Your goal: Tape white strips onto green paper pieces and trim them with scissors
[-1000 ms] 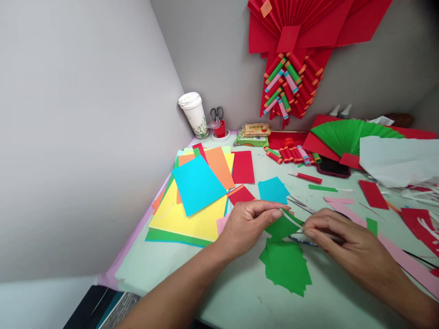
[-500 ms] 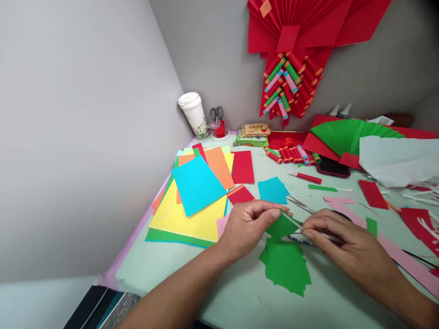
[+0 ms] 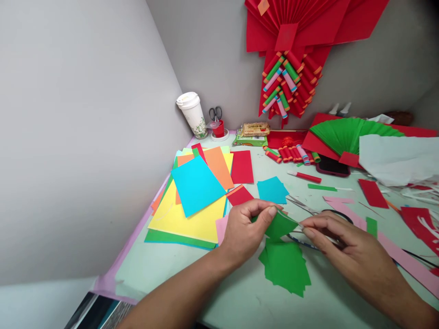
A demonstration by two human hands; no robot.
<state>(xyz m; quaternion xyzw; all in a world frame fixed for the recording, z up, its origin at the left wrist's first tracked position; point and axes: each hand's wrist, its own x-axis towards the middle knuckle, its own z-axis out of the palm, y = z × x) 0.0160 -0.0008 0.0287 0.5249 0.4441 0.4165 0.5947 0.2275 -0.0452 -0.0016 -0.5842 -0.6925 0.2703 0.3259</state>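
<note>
My left hand pinches a small piece of green paper by its upper edge, thumb on top. A thin white strip runs along that edge toward my right hand, whose thumb and fingertips are closed on its end. Below them several green paper pieces lie in a loose, fanned stack. Scissors with dark handles rest just beyond, partly hidden behind my right hand. A slim blue-and-white object shows under the held paper; I cannot make out its kind.
Coloured paper sheets are piled at the left, with small blue squares nearby. A white cup stands at the back. Paper rolls, a red glue pen, a green paper fan and pink strips lie rightward.
My left hand has shifted slightly left and tilted the green paper. The white strip now lies closer along the paper's edge. My right hand has barely moved.
</note>
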